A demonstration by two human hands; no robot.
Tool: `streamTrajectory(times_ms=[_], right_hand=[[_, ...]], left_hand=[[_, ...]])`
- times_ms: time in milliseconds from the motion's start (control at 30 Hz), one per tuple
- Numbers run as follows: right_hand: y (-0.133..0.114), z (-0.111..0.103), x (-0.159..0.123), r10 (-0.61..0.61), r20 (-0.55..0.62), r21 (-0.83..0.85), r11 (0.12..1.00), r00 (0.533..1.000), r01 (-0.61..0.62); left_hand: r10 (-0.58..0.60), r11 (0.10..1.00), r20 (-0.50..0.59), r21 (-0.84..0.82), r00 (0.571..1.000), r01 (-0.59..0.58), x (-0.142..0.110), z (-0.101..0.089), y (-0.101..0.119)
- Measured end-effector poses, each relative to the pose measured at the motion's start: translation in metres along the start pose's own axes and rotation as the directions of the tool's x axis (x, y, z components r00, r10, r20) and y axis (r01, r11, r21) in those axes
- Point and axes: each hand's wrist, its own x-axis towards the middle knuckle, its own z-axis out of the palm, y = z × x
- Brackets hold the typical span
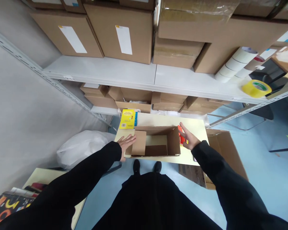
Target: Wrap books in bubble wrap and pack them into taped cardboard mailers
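Note:
An opened cardboard box (174, 140) lies on a small cream table (153, 119), and through its middle the tabletop shows. My left hand (127, 144) rests with fingers stretched against the box's left end, beside a folded-in flap (139, 143). On the right, my right hand (189, 136) is held with fingers apart, by the box's right end. Right beside its fingers sits a red object (181, 134), partly hidden, perhaps a tape dispenser. A yellow book (127, 119) lies at the table's back left corner, over something blue.
Behind the table stands a metal shelf (134, 73) with several cardboard boxes (136, 35). White rolls (235, 65) and a yellow tape roll (256, 88) are on its right side. A large open carton (228, 150) stands right, a white bag (84, 147) left.

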Motion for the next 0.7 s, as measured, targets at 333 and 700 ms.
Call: streamTrajectory(times_ms=[333,700], right_hand=[[0.009,0.039,-0.032,-0.035,0.042,-0.029,0.999,0.999,0.036],[0.015,0.049,-0.03,-0.063,0.123,-0.003,0.998,0.99,0.064]], left_hand=[[-0.005,0.999,-0.051,-0.045,0.999,0.002,0.002,-0.001,0.01],[0.011,0.957,-0.189,-0.281,0.982,-0.065,0.017,0.02,0.008]])
